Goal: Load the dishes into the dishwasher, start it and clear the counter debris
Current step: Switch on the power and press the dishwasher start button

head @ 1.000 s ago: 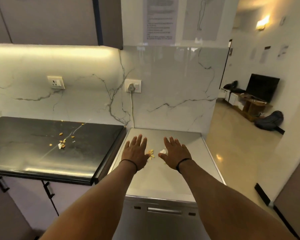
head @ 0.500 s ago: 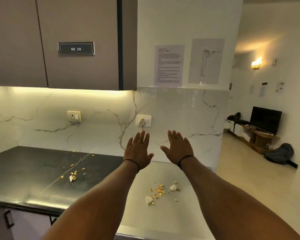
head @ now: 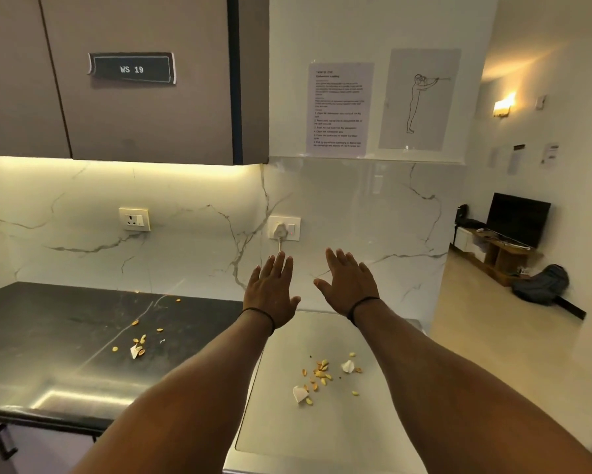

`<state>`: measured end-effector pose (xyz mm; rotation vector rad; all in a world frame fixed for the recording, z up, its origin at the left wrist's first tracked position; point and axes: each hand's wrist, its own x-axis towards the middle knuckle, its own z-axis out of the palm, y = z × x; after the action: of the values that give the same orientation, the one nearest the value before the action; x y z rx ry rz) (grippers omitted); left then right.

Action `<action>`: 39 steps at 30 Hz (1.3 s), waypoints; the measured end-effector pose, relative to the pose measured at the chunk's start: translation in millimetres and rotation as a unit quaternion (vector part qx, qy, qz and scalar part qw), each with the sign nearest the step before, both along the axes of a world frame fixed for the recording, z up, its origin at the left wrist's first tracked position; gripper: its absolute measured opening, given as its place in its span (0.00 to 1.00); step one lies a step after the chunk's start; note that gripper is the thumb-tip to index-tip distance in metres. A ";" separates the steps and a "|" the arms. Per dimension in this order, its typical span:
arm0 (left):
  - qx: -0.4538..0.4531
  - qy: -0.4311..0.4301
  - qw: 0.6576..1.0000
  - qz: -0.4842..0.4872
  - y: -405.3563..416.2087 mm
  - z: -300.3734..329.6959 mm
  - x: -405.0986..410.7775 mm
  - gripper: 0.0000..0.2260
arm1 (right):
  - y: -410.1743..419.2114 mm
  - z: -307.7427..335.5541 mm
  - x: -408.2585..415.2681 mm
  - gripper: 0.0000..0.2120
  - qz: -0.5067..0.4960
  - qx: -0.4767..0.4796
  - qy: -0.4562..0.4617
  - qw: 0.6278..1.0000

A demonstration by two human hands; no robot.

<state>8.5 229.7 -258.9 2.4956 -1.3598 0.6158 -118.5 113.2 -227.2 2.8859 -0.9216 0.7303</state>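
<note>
My left hand (head: pixel 270 290) and my right hand (head: pixel 347 285) are stretched out side by side, backs up, fingers straight, holding nothing. They hover above the far end of the white dishwasher top (head: pixel 322 429). On that top lies a scatter of yellow seed-like debris (head: pixel 322 371) with two white paper scraps (head: pixel 299 393). More yellow bits and a white scrap (head: pixel 136 348) lie on the dark counter (head: pixel 48 336) to the left. No dishes are in view.
A marble backsplash (head: pixel 185 234) carries a free socket (head: pixel 134 219) and a socket with a plug (head: pixel 282 229). Brown wall cabinets (head: pixel 116 80) hang above. Two paper sheets (head: pixel 339 109) are stuck on the wall. At right the floor opens into a room with a TV (head: pixel 517 217) and a bag (head: pixel 541 283).
My view has tilted upward. Both hands rose off the dishwasher top, uncovering the debris pile, and stay flat and apart.
</note>
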 end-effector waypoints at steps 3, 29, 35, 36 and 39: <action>0.003 0.007 1.000 0.000 -14.8 -4.8 7.0 0.37 | -15.0 -9.3 5.5 0.35 0.001 0.008 0.010 1.000; -0.001 -0.041 0.999 0.009 -139.3 -39.3 12.0 0.17 | -131.0 -91.9 30.1 0.23 0.019 0.122 0.108 0.986; -0.018 -0.042 0.999 -0.022 -177.1 -42.8 43.9 0.14 | -162.9 -95.2 46.3 0.23 -0.001 0.144 0.087 0.986; -0.024 -0.045 0.998 -0.026 -186.2 -38.9 53.0 0.13 | -169.9 -89.5 54.3 0.22 -0.005 0.147 0.077 0.986; -0.049 -0.058 0.997 -0.028 -213.8 -25.3 83.1 0.17 | -188.7 -68.8 78.7 0.21 -0.010 0.127 0.048 0.991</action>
<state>91.6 15.9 -284.2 2.3699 -1.3992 0.8067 -39.9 -75.5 -296.0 3.0892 -1.1042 0.4983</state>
